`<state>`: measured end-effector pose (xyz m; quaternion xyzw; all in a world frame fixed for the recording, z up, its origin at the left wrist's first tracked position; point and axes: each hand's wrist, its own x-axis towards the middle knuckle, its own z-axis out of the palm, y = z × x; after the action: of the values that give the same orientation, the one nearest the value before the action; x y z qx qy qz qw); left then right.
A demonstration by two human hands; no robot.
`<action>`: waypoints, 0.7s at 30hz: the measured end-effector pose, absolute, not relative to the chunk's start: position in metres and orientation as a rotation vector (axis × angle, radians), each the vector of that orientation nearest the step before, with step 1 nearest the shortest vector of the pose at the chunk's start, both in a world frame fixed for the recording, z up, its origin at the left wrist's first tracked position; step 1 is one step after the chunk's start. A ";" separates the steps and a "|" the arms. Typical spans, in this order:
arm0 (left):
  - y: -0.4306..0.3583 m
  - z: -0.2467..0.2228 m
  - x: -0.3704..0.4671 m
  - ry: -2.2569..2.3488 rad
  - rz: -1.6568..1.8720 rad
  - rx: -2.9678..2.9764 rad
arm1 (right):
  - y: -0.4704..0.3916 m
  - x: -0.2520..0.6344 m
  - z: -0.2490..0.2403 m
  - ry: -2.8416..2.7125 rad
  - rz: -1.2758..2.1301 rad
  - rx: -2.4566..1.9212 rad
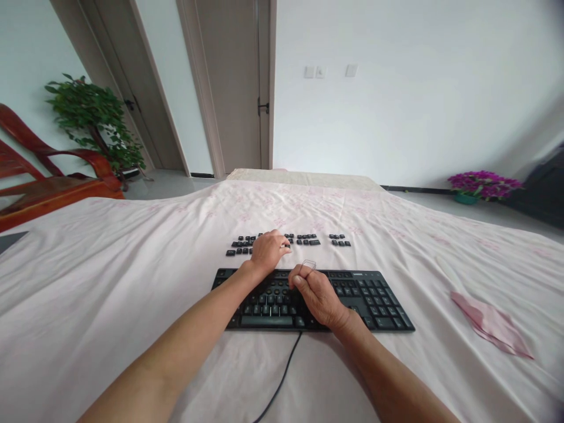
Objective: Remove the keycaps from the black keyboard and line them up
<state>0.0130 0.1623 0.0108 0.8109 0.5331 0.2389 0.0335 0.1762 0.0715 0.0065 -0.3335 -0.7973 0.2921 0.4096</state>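
2 bare forearms [189, 332]; a bare-fingered grip [267, 251] on each.

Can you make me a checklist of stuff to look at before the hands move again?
1. Keyboard lying flat on the cloth: ok.
2. Right hand gripping the wire tool: ok.
3. Loose keys laid out in rows beyond the keyboard: ok.
4. Every key on the keyboard: not ok, some spots are bare.
5. Left hand, at the loose keys, holding one: cannot tell.
6. Cable unplugged: cannot tell, its far end is out of view.
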 end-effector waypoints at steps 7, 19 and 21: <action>0.176 -0.002 0.010 1.782 0.683 2.566 | 0.071 0.177 0.007 -2.031 0.714 -0.852; 0.181 -0.007 0.011 1.816 0.620 2.563 | 0.070 0.177 0.007 -2.073 0.679 -0.872; 0.182 -0.007 0.011 1.822 0.593 2.560 | 0.070 0.177 0.008 -2.072 0.679 -0.874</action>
<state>0.0113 0.1820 -0.0067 0.8003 0.5695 0.1854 -0.0281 0.1770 0.0700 0.0075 -0.3433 -0.8136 0.2668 0.3859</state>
